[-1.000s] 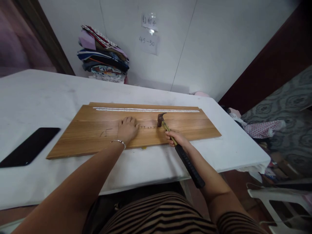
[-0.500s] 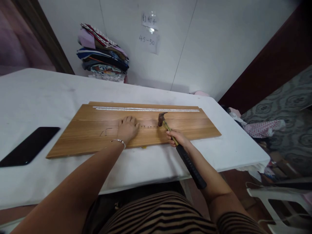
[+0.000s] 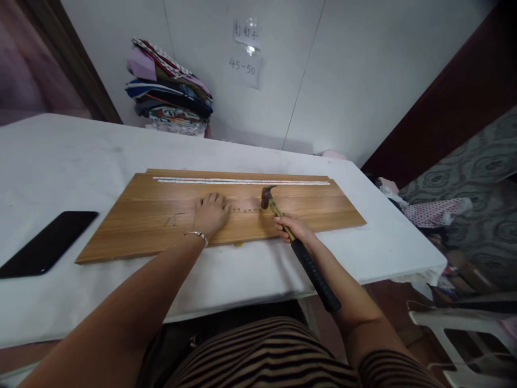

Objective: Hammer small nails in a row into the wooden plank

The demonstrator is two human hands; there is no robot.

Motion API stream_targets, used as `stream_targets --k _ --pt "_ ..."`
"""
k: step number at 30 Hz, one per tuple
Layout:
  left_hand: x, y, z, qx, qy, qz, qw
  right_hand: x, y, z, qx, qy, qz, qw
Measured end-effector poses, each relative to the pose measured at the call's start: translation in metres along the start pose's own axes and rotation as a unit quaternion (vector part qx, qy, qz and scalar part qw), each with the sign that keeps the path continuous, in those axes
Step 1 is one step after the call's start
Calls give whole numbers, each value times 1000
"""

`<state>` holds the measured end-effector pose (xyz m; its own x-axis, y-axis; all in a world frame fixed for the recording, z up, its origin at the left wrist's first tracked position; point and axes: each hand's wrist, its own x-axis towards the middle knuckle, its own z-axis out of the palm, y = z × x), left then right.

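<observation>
A long wooden board [image 3: 137,221] lies across the white table [image 3: 60,156]. My left hand [image 3: 210,213] rests on the board, fingers curled at the left end of a short row of small nails [image 3: 242,209]; whether it pinches one is too small to see. My right hand [image 3: 294,228] grips a claw hammer [image 3: 313,272] high on its yellow and black handle. The hammer's head [image 3: 266,196] hovers just right of the nail row. A few loose nails [image 3: 174,218] lie on the board left of my left hand. A white measuring strip [image 3: 242,181] runs along the board's far edge.
A black phone [image 3: 44,243] lies on the table at the left. A stack of folded cloth [image 3: 169,89] stands against the back wall. At the right are cloth on the floor [image 3: 436,211] and a white plastic chair [image 3: 464,334]. The table's near edge is close to my body.
The hammer's head bobs slightly, up a little and then back down beside the nail row. My left hand stays where it was.
</observation>
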<state>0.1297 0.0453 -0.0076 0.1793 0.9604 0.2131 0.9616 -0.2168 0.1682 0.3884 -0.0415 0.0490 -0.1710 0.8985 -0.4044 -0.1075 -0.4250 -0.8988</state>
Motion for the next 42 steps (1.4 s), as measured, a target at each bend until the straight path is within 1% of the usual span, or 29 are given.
stream_targets --k 3,8,20,26,32,37,42 --pt "0 0 0 0 1 -2 1000 0 1 0 -3 9 8 1000" --pt "0 0 0 0 -8 -4 1000 0 0 -2 4 -5 2 1000" --pt "-1 3 -3 -5 -6 -6 1000 2 1 -4 9 -4 9 1000" --pt "0 3 -3 0 -11 -7 1000 1 -1 -3 6 9 20 1000" --pt "-1 1 -1 -13 0 -2 1000 0 -3 -2 -1 15 9 1000" --pt "0 1 -1 -7 -3 -2 1000 0 -5 -1 2 20 27 999" --pt "-2 2 -4 -8 -7 -4 1000 0 -6 -2 6 11 12 1000"
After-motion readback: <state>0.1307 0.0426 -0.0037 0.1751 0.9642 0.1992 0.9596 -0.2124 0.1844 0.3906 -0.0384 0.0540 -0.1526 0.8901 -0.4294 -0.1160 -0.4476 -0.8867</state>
